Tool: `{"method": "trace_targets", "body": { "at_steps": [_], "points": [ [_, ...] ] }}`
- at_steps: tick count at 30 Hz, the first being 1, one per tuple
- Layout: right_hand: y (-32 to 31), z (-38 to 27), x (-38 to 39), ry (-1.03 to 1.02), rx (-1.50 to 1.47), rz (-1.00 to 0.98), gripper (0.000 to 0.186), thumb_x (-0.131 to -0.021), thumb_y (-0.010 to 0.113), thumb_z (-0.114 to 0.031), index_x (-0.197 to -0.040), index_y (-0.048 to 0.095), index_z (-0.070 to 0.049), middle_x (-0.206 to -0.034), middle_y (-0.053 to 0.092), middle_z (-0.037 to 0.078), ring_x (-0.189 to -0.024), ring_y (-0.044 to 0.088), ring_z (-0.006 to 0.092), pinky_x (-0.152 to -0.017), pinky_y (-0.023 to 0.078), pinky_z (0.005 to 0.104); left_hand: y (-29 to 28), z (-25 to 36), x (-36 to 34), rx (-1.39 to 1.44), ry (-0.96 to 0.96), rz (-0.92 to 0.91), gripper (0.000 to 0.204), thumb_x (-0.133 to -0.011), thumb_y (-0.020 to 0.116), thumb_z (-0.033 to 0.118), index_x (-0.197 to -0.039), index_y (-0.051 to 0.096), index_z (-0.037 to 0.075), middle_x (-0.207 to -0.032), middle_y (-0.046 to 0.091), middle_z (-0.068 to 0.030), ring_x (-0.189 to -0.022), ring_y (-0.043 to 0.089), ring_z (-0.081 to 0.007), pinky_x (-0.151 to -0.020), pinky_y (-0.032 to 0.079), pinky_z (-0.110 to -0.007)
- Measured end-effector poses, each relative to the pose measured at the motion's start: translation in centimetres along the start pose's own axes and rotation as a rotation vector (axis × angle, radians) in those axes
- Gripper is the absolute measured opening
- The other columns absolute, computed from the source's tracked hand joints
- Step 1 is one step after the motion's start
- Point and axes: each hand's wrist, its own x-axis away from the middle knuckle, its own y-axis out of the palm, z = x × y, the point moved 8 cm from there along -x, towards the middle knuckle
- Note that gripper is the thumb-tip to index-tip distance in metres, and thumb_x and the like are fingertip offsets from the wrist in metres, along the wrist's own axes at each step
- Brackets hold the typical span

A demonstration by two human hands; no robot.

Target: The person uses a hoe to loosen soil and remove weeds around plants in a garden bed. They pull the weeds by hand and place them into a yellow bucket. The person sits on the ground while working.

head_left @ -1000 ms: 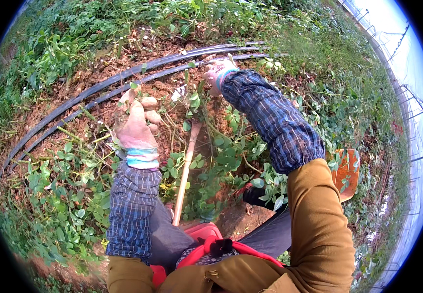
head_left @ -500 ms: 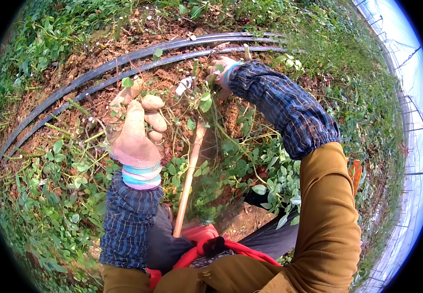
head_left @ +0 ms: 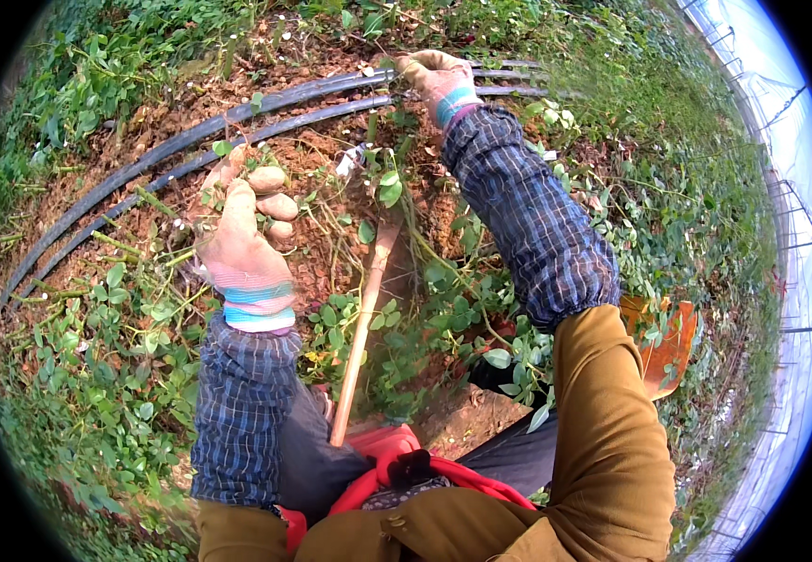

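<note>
My left hand [head_left: 245,215], in a pale glove, has curled fingers around leafy stems just below two black hoses [head_left: 191,133]. My right hand [head_left: 434,82], also gloved, is at the hoses, fingertips closed on something I cannot make out. A wooden tool handle [head_left: 362,332] rests between my hands and my legs, its upper end among stems and soil. Small green cut stems [head_left: 148,199] stick up left of my left hand, and a small white scrap [head_left: 348,161] lies between the hands.
Dense leafy plants [head_left: 88,393] surround the patch of reddish soil [head_left: 312,150]. My dark-trousered legs [head_left: 509,450] are below, with an orange curved object [head_left: 668,361] at right among foliage. A plastic greenhouse wall [head_left: 781,140] with a metal frame runs along the far right.
My right hand has risen from among the stems onto the hoses, higher in view. My left hand has shifted slightly left and stays curled around the stems.
</note>
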Motion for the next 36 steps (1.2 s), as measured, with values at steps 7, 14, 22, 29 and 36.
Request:
{"method": "trace_targets", "body": {
  "at_steps": [7,14,22,29,36],
  "points": [
    [0.0,-15.7,5.5,-0.647,0.323,-0.030,0.025,-0.083,0.068,-0.030,-0.089,0.071,-0.006,-0.071,0.068,0.008,-0.064,0.065,0.0186,-0.059,0.052,0.0328,0.4,-1.1,-0.3,-0.027,-0.105,-0.005,0.034,-0.097,0.043,0.017,-0.129,0.046,0.006,-0.105,0.062,-0.0111,-0.085,0.063,-0.0166,-0.063,0.052,-0.022],
    [13.7,-12.5,20.0,-0.624,0.995,-0.463,0.020,-0.079,0.060,-0.021,-0.094,0.066,-0.009,-0.084,0.066,0.011,-0.082,0.064,0.0301,-0.072,0.051,0.0408,-1.2,-4.3,-0.6,0.127,-0.335,0.129,0.026,-0.094,0.050,0.026,-0.108,0.061,0.007,-0.096,0.064,-0.0078,-0.084,0.062,-0.0193,-0.076,0.052,-0.034],
    [7.8,-1.0,23.4,-0.026,0.286,-0.149,0.043,-0.082,0.062,-0.016,-0.123,0.053,-0.007,-0.109,0.061,0.018,-0.099,0.060,0.0334,-0.086,0.049,0.0405,-8.3,-0.9,-4.4,0.260,-0.252,0.330,0.013,-0.086,0.061,0.027,-0.087,0.060,0.014,-0.051,0.031,0.0043,-0.042,0.028,-0.0117,-0.042,0.024,-0.026],
    [12.1,2.8,17.8,0.087,0.898,-0.419,0.044,-0.092,0.041,-0.013,-0.135,0.038,-0.006,-0.107,0.062,0.023,-0.100,0.062,0.0350,-0.082,0.050,0.0433,-6.7,0.8,-3.3,0.207,-0.180,0.305,0.025,-0.090,0.058,0.033,-0.110,0.061,0.018,-0.052,0.028,0.0069,-0.042,0.023,-0.0077,-0.042,0.018,-0.027],
    [14.0,9.2,14.1,0.010,0.971,-0.381,0.027,-0.089,0.044,-0.013,-0.105,0.065,-0.005,-0.107,0.066,0.015,-0.099,0.064,0.0273,-0.083,0.053,0.0358,-6.1,0.8,-3.7,0.184,-0.166,0.267,0.030,-0.091,0.057,0.032,-0.116,0.058,0.016,-0.051,0.027,0.0070,-0.041,0.023,-0.0071,-0.040,0.016,-0.026]
  ]
}}
